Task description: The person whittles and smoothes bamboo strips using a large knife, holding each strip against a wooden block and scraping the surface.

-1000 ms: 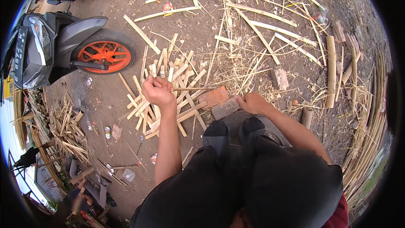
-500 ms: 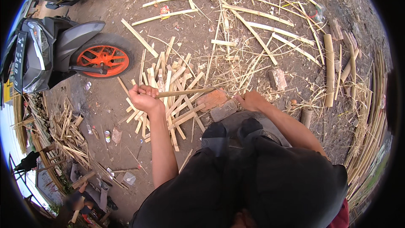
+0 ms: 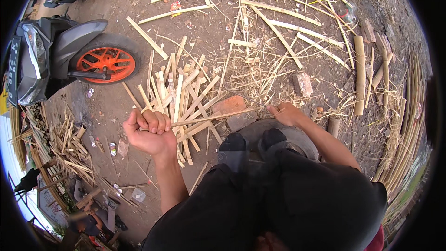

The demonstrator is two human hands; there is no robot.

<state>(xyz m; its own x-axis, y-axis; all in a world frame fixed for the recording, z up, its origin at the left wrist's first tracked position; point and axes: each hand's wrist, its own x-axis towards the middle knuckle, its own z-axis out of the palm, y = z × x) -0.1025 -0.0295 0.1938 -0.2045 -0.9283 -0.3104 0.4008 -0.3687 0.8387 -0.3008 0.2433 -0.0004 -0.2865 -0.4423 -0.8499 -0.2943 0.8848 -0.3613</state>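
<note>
Left hand [image 3: 149, 132] clamps 1 bamboo strip [image 3: 213, 117]; right hand [image 3: 287, 113] appears closed around a thin dark tool [image 3: 247, 98], grip partly hidden. Advisable: strip steady, tool angle shallow.

Over the last second I saw the left hand [image 3: 149, 132] pull out left and back toward the body, bamboo strip [image 3: 209, 117] going with it. Strip's far end now sits lower, by the grey brick [image 3: 242, 121]. Right hand [image 3: 287, 113] edged right, farther from the bricks
</note>
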